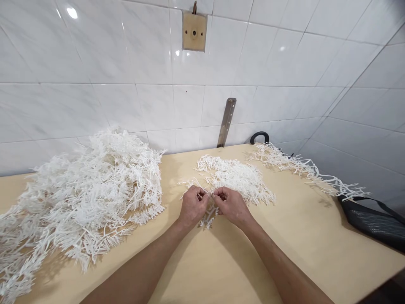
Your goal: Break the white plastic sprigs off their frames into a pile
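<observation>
My left hand [194,204] and my right hand [230,204] meet near the middle of the table, both closed in a pinch. Between their fingertips they grip a small white branched plastic piece [209,217], whose forked lower end hangs beneath the fingers. Just behind the hands lies a pile of small white pieces [240,177], with a few loose strands by the left hand. To the left rises a much larger heap of white branched sprigs [110,181]. Where exactly the fingers hold the piece is hidden.
The wooden table [202,261] meets a white tiled wall. Thin white stripped stems [303,166] lie along its right edge, near a black curved handle [260,136] and a black bag [373,219]. A metal bracket [227,122] and a wall plate [194,32] are behind.
</observation>
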Demonstrator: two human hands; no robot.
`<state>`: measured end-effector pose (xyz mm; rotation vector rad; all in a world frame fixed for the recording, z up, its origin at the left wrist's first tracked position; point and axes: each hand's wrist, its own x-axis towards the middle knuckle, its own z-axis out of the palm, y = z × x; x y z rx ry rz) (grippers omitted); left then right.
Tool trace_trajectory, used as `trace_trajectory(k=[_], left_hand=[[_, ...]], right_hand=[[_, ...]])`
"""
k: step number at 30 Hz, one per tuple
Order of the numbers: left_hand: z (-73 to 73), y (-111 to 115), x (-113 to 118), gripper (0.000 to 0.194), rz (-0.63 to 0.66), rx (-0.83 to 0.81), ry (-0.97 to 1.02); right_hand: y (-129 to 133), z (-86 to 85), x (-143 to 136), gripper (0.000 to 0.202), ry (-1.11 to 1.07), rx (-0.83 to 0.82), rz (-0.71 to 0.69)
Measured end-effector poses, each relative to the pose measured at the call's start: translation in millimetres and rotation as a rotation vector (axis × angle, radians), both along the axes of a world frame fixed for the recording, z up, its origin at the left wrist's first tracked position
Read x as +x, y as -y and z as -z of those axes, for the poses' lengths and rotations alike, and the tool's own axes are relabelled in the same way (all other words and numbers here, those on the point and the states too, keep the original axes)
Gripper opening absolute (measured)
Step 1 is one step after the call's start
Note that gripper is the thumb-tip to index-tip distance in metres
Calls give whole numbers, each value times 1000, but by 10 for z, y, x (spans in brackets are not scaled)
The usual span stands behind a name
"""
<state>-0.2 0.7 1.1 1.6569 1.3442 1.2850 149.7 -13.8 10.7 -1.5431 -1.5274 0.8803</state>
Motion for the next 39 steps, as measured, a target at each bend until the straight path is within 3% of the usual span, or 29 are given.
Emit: trace_trajectory(k=[14,22,35,39], left_hand=[[79,11,22,11,31,6,-19],[-4,6,1,17,11,-11,-13],[79,-30,2,18,22,92,-108],[59,-20,4,19,9,93,-103]], right_hand=[[-40,67,-92,9,-72,-118,53],[25,35,-41,20,136,49,20],[21,-9,-75,16,-82,-120,-28],[13,13,-120,14,-17,-103,-3]])
